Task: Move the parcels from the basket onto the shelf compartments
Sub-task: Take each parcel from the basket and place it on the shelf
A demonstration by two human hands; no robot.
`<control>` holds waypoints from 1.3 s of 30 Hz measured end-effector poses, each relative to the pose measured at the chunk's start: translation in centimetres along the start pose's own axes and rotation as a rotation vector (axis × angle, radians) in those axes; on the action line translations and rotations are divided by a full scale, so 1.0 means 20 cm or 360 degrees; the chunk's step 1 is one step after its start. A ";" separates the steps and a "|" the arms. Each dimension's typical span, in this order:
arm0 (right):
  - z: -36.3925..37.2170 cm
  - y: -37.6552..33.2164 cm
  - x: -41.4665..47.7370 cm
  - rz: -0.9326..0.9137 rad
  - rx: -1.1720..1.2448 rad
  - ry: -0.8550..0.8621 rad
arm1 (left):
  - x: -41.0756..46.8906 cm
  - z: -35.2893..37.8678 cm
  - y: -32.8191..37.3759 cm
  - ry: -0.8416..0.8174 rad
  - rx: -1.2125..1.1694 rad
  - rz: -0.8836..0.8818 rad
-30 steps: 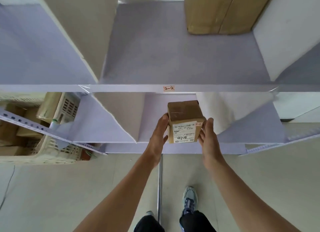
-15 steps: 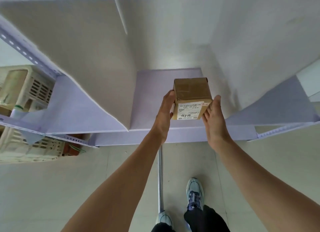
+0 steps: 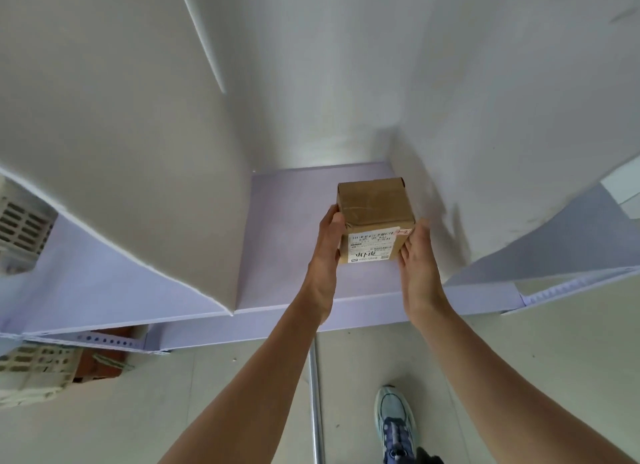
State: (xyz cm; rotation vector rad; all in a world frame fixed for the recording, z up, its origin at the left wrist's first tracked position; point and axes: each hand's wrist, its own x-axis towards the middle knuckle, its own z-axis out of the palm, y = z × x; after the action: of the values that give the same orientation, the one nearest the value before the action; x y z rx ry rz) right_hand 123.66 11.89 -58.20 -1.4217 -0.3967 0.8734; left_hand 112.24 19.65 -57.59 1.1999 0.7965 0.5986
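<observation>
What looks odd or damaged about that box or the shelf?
Nothing serious. The parcel is held between the left hand and right hand inside the shelf compartment, but its label seems to read upside down, and a flap corner at its far top edge sticks up slightly.

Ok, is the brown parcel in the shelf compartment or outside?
In: the parcel is past the compartment's front edge, over its purple floor, held between left hand and right hand.

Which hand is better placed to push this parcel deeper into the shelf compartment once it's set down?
Probably left. The left hand holds the parcel with bare shelf floor beside it; the right hand sits close to the divider wall.
</observation>
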 end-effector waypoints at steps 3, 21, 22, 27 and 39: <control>0.00 0.03 0.12 -0.0044 0.0047 -0.0001 | 0.12 0.00 0.00 -0.0030 -0.0003 0.0004; 0.13 0.03 0.78 -0.0421 0.0122 -0.0133 | 0.75 -0.09 -0.02 -0.0136 0.0581 0.0549; 0.13 0.02 0.80 -0.0437 0.0121 -0.0151 | 0.77 -0.09 -0.03 -0.0132 0.0586 0.0571; 0.11 0.03 0.91 -0.0509 0.0008 -0.0093 | 0.85 -0.07 -0.06 0.0052 0.0752 0.0685; 0.13 0.11 0.98 -0.0615 -0.0165 0.0101 | 0.93 -0.09 -0.11 0.0344 0.0907 0.0755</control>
State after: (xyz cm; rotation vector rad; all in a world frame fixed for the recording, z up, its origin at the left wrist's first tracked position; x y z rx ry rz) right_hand 133.76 27.58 -64.91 -1.4017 -0.6508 0.4986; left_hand 121.88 34.54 -64.00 1.8988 0.9009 0.9364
